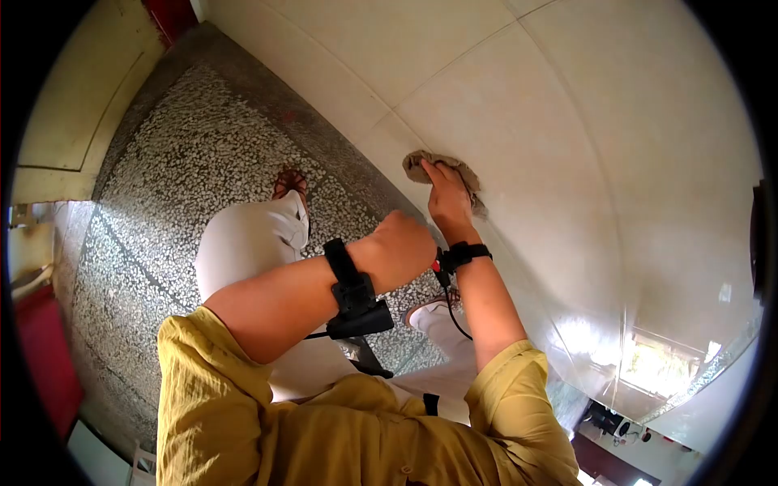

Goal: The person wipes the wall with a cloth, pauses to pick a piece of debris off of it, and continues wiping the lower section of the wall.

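My right hand [447, 198] presses a crumpled brown cloth [417, 166] against the cream tiled wall [519, 121]. Its fingers lie together over the cloth, whose lower edge shows beside the wrist. Close to the right wrist is my left hand [405, 247], curled into a fist with its back toward me. Whatever the left fingers hold, if anything, is hidden. A black strap with a device [352, 296] sits on the left forearm, and a black band [468, 253] with a cable circles the right wrist.
Speckled stone floor [186, 154] lies below, with a dark border strip along the wall. My legs in pale trousers [243, 243] are under my arms. A yellowish door panel [73, 105] stands at the left, with a red item [44, 356] lower down. Bright reflections show on the wall at lower right.
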### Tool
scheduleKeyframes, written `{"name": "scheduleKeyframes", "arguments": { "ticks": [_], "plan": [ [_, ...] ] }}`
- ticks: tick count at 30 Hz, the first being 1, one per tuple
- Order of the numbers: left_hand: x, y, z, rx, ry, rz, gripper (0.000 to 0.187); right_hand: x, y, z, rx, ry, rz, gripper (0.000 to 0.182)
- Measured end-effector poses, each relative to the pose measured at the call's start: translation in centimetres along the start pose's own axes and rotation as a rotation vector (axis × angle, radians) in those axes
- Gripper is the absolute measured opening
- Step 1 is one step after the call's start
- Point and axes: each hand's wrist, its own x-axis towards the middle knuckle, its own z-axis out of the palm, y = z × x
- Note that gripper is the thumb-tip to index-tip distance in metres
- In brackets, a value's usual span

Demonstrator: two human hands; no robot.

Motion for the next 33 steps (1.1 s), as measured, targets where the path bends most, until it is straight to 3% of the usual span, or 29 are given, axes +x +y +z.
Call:
{"name": "scheduleKeyframes", "arguments": {
  "ticks": [3, 6, 7, 9, 13, 16, 19, 21, 25, 28, 33],
  "plan": [
    [-0.1, 0.7, -0.6, 0.031, -0.039, 0.038, 0.010, -3.0, 1.9, -1.2, -0.067, 0.015, 0.011, 0.045],
    [-0.4, 1.1, -1.8, 0.019, -0.089, 0.021, 0.010, -5.1, 3.1, -4.7, -0.203, 0.215, -0.064, 0.043],
    [-0.5, 1.2, -1.9, 0.004, -0.102, 0.011, 0.010, -4.9, 2.5, -6.7, -0.256, 0.262, -0.064, 0.042],
    [-0.8, 1.1, -1.7, -0.002, -0.090, 0.024, 0.010, -3.8, 0.0, -11.1, -0.048, 0.404, -0.046, 0.040],
    [-1.4, 1.0, -1.8, 0.036, -0.021, 0.026, 0.011, 1.1, -4.9, -16.7, -0.320, 0.755, -0.266, 0.046],
    [-1.7, 0.9, -1.8, -0.029, -0.025, 0.014, 0.011, 5.3, -8.0, -18.0, -0.495, 0.734, -0.332, 0.050],
    [-1.7, 0.6, -1.3, -0.050, -0.011, -0.005, 0.010, 9.3, -9.7, -15.4, -0.673, 0.552, -0.426, 0.054],
    [-2.1, 0.7, -2.3, -0.063, -0.001, -0.018, 0.010, 10.9, -10.2, -12.4, -0.570, 0.247, -0.404, 0.052],
    [-2.1, 0.5, -2.7, -0.046, 0.075, -0.051, 0.010, 11.4, -8.9, -6.2, -0.843, -0.172, -0.386, 0.060],
    [-2.1, 0.2, -4.2, -0.045, -0.096, -0.047, 0.010, 10.6, -5.1, -0.2, -0.609, -0.018, -0.546, 0.059],
    [-2.1, -0.5, -3.2, -0.042, -0.035, -0.116, 0.011, 5.8, -0.9, 3.9, -0.606, -0.300, -0.396, 0.042]
  ]
}}
